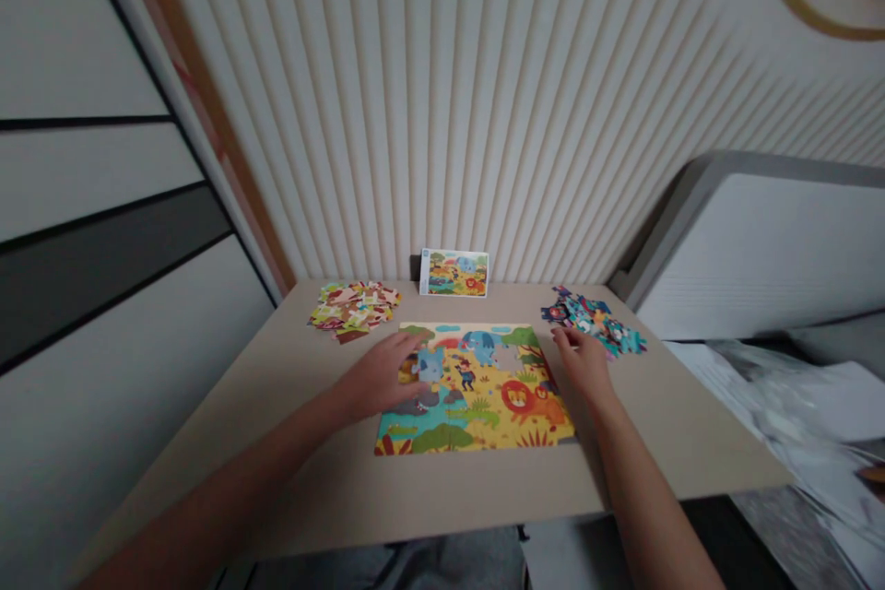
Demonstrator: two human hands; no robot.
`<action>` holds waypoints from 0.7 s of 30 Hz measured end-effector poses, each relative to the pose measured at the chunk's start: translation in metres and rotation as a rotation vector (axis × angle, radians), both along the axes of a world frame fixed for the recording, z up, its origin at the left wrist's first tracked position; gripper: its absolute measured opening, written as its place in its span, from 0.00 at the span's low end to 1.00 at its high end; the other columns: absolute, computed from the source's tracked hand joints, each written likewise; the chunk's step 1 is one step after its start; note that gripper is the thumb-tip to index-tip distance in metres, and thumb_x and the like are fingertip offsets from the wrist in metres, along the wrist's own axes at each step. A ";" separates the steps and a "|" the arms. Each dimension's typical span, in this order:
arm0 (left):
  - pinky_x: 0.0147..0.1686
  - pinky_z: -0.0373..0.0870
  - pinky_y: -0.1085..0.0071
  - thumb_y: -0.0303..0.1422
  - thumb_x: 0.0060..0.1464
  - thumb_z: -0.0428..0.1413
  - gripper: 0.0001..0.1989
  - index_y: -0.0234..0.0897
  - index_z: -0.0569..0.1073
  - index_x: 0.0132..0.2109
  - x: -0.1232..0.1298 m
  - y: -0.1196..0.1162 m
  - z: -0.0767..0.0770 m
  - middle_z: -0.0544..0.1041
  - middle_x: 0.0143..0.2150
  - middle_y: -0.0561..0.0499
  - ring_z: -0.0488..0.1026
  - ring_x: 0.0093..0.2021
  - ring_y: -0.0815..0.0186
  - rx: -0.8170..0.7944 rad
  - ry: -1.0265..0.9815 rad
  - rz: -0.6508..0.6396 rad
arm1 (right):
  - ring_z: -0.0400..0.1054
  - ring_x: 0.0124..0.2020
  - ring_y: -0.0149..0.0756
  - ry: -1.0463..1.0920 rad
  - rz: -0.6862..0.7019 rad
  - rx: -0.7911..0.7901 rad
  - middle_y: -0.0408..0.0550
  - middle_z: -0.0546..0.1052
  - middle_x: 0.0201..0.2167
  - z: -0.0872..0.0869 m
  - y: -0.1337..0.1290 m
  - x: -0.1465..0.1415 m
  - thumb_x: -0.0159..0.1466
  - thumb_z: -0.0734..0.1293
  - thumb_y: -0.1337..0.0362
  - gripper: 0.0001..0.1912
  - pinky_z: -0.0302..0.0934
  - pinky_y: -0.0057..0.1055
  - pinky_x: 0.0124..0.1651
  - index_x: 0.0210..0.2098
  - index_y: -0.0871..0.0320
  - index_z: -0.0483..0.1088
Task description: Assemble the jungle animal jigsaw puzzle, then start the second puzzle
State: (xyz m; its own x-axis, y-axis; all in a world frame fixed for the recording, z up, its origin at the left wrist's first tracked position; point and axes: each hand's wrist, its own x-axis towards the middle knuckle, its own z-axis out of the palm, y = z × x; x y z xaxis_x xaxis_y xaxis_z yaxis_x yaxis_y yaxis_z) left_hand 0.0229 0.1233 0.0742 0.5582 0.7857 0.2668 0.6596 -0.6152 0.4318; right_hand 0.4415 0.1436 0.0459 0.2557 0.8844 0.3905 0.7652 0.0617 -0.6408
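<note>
A jigsaw puzzle (pixel 477 401) with lions, elephants and a small figure in a safari scene lies flat on the table, looking mostly assembled. My left hand (pixel 377 378) rests over its left edge, with thumb and fingers apart around a patch of pieces there. Just off the puzzle's upper right edge is my right hand (pixel 586 363), its thumb and fingertips pinched together. Whatever may be between them is too small to make out. Right behind this hand lies a pile of dark blue and teal puzzle pieces (pixel 595 315).
Yellow, red and brown puzzle pieces (pixel 356 304) form another pile at the table's back left. A picture card (pixel 454 273) showing the same scene stands against the ribbed wall (pixel 387 111). To the right of the table (pixel 277 406) are a grey-edged white panel (pixel 781 249) and clear plastic wrapping (pixel 781 387).
</note>
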 end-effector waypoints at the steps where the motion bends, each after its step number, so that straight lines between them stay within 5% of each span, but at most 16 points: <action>1: 0.64 0.65 0.56 0.42 0.59 0.62 0.37 0.40 0.61 0.71 0.019 0.009 -0.001 0.71 0.63 0.40 0.68 0.63 0.50 0.006 0.014 -0.031 | 0.77 0.40 0.48 0.001 0.006 0.001 0.57 0.84 0.41 0.000 0.000 -0.001 0.68 0.60 0.48 0.26 0.66 0.39 0.45 0.41 0.62 0.82; 5: 0.62 0.66 0.58 0.42 0.58 0.63 0.36 0.40 0.63 0.70 0.088 0.036 -0.009 0.72 0.61 0.41 0.69 0.62 0.51 0.010 0.088 -0.091 | 0.76 0.38 0.48 -0.001 0.029 0.002 0.56 0.85 0.39 0.001 -0.001 -0.003 0.68 0.59 0.49 0.26 0.66 0.38 0.43 0.40 0.61 0.82; 9: 0.61 0.66 0.58 0.44 0.56 0.65 0.36 0.39 0.65 0.68 0.131 0.051 -0.019 0.73 0.59 0.41 0.70 0.61 0.50 0.027 0.100 -0.119 | 0.76 0.38 0.47 -0.004 0.029 0.012 0.56 0.84 0.38 0.000 -0.001 -0.004 0.69 0.59 0.50 0.25 0.65 0.38 0.43 0.39 0.61 0.82; 21: 0.62 0.65 0.57 0.47 0.58 0.63 0.33 0.40 0.68 0.66 0.152 0.064 -0.038 0.74 0.60 0.42 0.69 0.62 0.50 0.022 0.123 -0.133 | 0.75 0.37 0.44 -0.005 0.019 0.010 0.56 0.84 0.40 0.005 -0.004 -0.007 0.70 0.59 0.51 0.25 0.64 0.35 0.43 0.41 0.61 0.82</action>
